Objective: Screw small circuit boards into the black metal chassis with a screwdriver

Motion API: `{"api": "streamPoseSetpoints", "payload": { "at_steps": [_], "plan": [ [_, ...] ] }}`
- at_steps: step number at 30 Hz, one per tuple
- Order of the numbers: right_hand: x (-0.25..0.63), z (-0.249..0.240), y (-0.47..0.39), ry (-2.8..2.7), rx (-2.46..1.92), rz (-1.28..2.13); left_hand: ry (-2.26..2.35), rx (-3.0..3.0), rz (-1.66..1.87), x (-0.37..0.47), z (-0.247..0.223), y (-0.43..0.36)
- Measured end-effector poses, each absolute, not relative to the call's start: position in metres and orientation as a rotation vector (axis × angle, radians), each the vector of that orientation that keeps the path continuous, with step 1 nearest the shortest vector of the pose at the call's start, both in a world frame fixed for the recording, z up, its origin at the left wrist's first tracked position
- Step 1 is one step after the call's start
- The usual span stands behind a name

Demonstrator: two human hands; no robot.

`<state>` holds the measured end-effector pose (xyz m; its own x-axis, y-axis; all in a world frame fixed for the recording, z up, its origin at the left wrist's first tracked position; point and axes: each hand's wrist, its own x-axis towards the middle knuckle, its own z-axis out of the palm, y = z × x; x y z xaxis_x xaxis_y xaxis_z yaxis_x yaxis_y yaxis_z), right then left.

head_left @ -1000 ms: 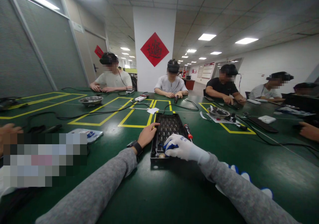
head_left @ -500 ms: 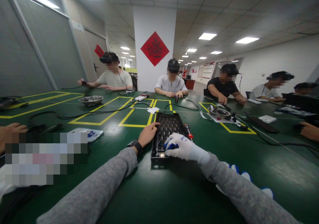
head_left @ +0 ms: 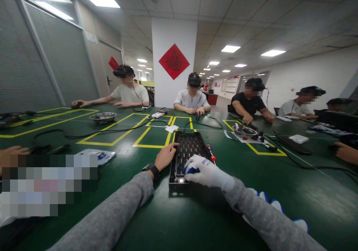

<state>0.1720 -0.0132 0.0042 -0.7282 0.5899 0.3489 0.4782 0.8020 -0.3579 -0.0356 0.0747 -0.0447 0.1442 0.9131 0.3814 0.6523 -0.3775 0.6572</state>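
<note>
A long black plastic case (head_left: pixel 190 150) lies in front of me, its inside covered by rows of small shiny spots. My left hand (head_left: pixel 165 157), bare and with a dark watch at the wrist, grips the case's left wall, index finger over the rim. Over the near end of the case is my right hand (head_left: pixel 205 172) in a white glove with blue fingertips. Its fingers are curled together down inside; whatever they pinch is hidden. A small pale metallic piece (head_left: pixel 181 181) shows in the near corner. Beside the right wall lies a red-and-black screwdriver (head_left: pixel 212 153).
White-and-blue gloves (head_left: pixel 275 206) lie partly under my right forearm. Metal bowls (head_left: pixel 103 117) (head_left: pixel 245 131), a white paper scrap (head_left: pixel 171 129) and black cables (head_left: pixel 117 129) are spread over the green table (head_left: pixel 156 221). Several people sit around it; one person's hand (head_left: pixel 346 153) is at the right edge.
The view has tilted up slightly, so everything sits lower. Both my hands keep their places at the case. The person at far left has lowered an outstretched hand to the table.
</note>
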Motion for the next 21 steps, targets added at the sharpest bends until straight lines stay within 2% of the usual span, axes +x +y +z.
{"api": "streamPoseSetpoints", "payload": {
  "at_steps": [21],
  "plan": [
    [0.1718, 0.0087, -0.017, -2.52, -0.79, 0.366, 1.513, 2.062, 1.094, -0.0354, -0.0415, 0.0731]
  ]
}}
